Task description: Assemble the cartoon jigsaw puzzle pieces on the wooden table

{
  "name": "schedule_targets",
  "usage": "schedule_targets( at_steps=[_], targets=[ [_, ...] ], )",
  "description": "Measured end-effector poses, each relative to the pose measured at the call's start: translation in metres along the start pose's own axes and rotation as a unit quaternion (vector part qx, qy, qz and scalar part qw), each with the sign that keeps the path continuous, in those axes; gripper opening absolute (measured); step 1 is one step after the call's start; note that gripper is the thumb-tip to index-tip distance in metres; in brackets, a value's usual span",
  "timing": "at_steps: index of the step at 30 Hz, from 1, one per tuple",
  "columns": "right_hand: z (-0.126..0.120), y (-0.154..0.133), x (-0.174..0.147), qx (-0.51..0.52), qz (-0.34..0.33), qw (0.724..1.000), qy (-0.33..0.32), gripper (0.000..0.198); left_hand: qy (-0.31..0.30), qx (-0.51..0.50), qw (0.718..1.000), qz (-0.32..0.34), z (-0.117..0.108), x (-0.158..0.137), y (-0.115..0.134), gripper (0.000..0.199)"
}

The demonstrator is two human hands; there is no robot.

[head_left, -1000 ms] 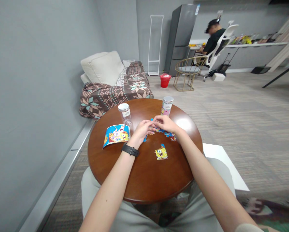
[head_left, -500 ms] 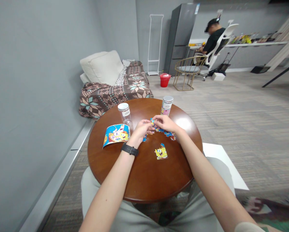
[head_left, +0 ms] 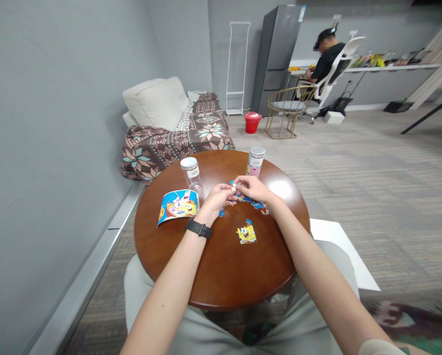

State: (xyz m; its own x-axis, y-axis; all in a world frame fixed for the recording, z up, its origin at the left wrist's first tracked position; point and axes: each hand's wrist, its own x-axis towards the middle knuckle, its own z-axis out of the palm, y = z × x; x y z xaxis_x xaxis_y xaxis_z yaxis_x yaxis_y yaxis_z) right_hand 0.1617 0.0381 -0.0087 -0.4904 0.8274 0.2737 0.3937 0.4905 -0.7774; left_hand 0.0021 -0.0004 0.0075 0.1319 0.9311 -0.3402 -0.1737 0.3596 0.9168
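Between the fingertips of both hands is a small, light-coloured puzzle piece (head_left: 233,187). My left hand (head_left: 219,197), with a black band on the wrist, pinches it from the left. My right hand (head_left: 256,188) is closed at its other side, fingers bent over it. Under and around the hands lie loose puzzle pieces (head_left: 257,204), many of them blue and partly hidden. Nearer to me rests a joined yellow puzzle section (head_left: 246,233) with a cartoon face. To the left, a curled picture sheet (head_left: 179,204) shows the cartoon in colour.
On the round brown table (head_left: 221,276) stand a clear jar with a white lid (head_left: 191,173) and a printed jar with a silver lid (head_left: 255,161). Beyond are a covered couch (head_left: 206,130), a red bucket (head_left: 252,123) and a seated person (head_left: 328,59).
The puzzle piece at my fingertips has turned, showing a pale side where blue and yellow showed before. Both hands stay in nearly the same place.
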Motion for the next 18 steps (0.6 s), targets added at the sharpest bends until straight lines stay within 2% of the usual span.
schedule_targets(
  at_steps=[16, 18],
  targets=[
    [-0.0014, -0.0003, 0.0000, -0.028, -0.003, 0.999, 0.019, 0.017, -0.056, 0.001, 0.998, -0.007, -0.0027, 0.0034, -0.0021, 0.001],
    [-0.0012, -0.0003, -0.0001, -0.022, -0.003, 1.000, 0.018, 0.017, -0.056, -0.002, 0.998, -0.010, -0.0023, 0.0034, -0.0021, 0.005]
  ],
)
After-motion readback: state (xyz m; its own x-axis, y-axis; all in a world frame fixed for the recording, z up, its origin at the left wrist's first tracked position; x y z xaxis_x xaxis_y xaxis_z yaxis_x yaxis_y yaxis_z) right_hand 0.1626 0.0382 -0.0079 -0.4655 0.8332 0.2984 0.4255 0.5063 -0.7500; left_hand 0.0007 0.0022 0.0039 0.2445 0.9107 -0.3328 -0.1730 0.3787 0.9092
